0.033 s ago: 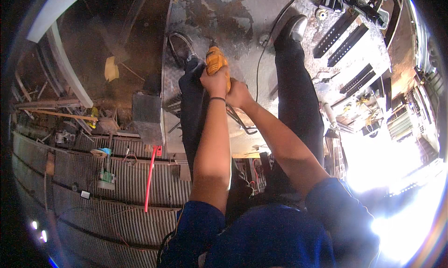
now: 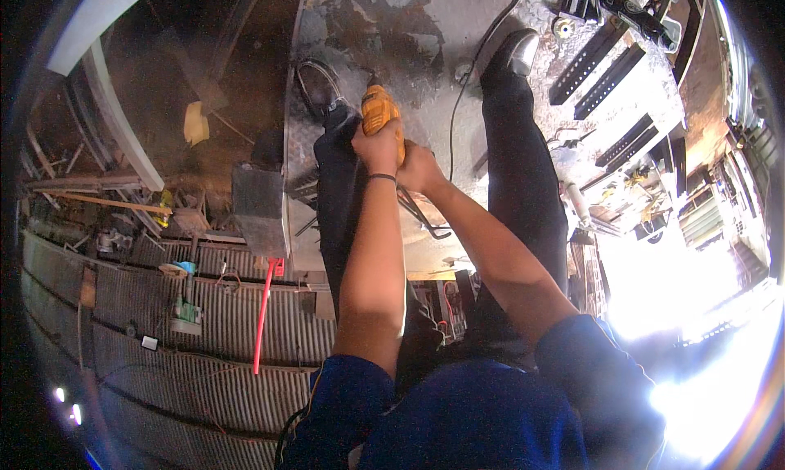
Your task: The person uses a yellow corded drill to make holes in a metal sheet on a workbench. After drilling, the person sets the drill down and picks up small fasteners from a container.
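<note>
**Inspector:** Start at the fingers. The left hand (image 2: 378,147) is wrapped tight around the body of the orange power drill (image 2: 379,112), fingers curled fully over the casing. The right hand (image 2: 419,169) sits just beside and slightly below it, touching the left, closed on the rear of the tool; its fingertips are hidden, so how they lie I cannot tell.

**Assistant:** And where does the tool sit?

**Inspector:** Out in front of the body, between the two dark trouser legs, nose pointing down toward the grey metal floor plate (image 2: 425,28). The tip itself is too small to make out, so contact with the plate cannot be confirmed.

**Assistant:** Handling advice for the work in hand?

**Inspector:** In my judgement: keep both wrists stacked behind the tool so pressure runs straight along it, hold it square to the plate, and keep the black cable (image 2: 463,85) away from the nose and from the right shoe (image 2: 513,53). The left shoe (image 2: 315,85) stands near the working point; it should stay outside the line of the bit.

**Assistant:** Condition of the tool?

**Inspector:** Orange casing, compact, largely covered by the hands; only the front part shows. No damage is visible. A dark band sits on the left wrist. Further out, a red rod (image 2: 263,314) leans on corrugated sheeting (image 2: 163,339) at the left, and black perforated bars (image 2: 605,69) lie at upper right.
</note>
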Demonstrator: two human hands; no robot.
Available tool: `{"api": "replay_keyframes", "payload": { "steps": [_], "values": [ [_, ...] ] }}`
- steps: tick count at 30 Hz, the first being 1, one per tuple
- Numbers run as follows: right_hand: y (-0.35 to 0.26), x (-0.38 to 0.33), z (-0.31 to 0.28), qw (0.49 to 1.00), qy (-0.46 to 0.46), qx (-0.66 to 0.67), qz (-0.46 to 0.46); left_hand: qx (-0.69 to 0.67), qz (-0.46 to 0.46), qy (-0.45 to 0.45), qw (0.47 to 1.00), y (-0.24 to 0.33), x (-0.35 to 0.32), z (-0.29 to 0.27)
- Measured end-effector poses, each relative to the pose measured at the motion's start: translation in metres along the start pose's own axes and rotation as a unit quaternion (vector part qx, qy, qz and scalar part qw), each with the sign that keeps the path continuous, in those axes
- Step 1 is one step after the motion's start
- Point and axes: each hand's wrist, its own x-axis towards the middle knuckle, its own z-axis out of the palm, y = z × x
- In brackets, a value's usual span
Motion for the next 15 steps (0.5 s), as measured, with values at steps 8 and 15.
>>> {"api": "replay_keyframes", "payload": {
  "steps": [8,15],
  "values": [
    [-0.012,-0.001,-0.012,0.998,-0.044,-0.005,0.038,-0.047,-0.008,-0.012,0.999,-0.002,-0.007,-0.001],
    [-0.003,-0.001,-0.005,1.0,-0.012,0.012,0.009,0.018,-0.003,-0.002,1.0,-0.007,-0.002,-0.003]
  ]
}}
